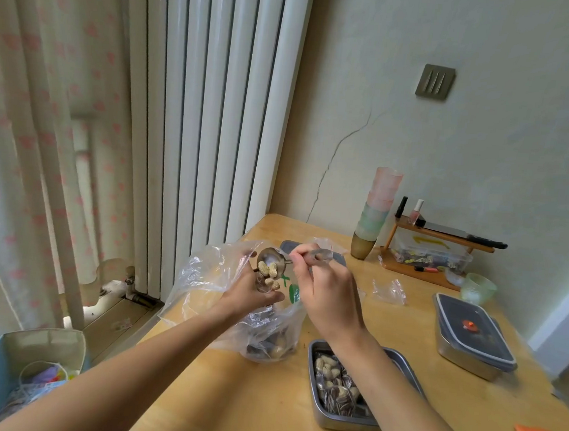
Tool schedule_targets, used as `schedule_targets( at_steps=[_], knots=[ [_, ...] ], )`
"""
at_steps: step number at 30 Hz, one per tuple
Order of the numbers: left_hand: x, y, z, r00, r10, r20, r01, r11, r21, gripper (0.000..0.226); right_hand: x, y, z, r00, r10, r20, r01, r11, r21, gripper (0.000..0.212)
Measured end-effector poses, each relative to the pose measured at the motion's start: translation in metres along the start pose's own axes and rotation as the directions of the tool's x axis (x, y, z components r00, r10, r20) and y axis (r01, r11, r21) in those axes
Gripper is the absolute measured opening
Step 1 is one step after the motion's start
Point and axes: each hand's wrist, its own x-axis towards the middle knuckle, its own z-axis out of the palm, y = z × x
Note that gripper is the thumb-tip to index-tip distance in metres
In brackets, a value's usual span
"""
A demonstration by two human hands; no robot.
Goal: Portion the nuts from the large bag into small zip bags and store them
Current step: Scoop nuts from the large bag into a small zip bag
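Gripped metal scoop [270, 258] with right grip [325, 287], pinched small zip bag [262, 284] in left grip [249, 291] at frame centre, tipping peanuts [268, 271] in above large bag [209, 277]. Mid-fill step; next likely needed steady pour, then sealing.

Left hand [252, 291]: forearm extended, fingers curled, gripping small zip bag [264, 286]. Right hand [324, 294]: raised alongside, fingers pinching spoon [272, 259] handle.
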Motion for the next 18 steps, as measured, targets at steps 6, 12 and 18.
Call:
schedule_targets(
  at_steps=[6,12,18],
  knots=[
    [0.001,-0.002,-0.001,0.999,-0.041,0.024,0.042,0.998,-0.053,0.053,-0.002,0.000,0.001,1.000,-0.028,0.001,0.029,0.999,-0.027,0.047],
    [0.006,-0.009,-0.003,0.999,-0.011,-0.039,0.012,0.999,0.042,0.123,-0.003,0.000,0.000,0.998,-0.053,0.034,0.052,0.998,0.035,0.044],
    [0.007,-0.016,-0.003,0.998,0.008,-0.056,-0.010,1.000,-0.022,0.114,-0.005,0.004,0.003,0.999,-0.035,0.004,0.035,0.999,-0.005,0.052]
  ],
)
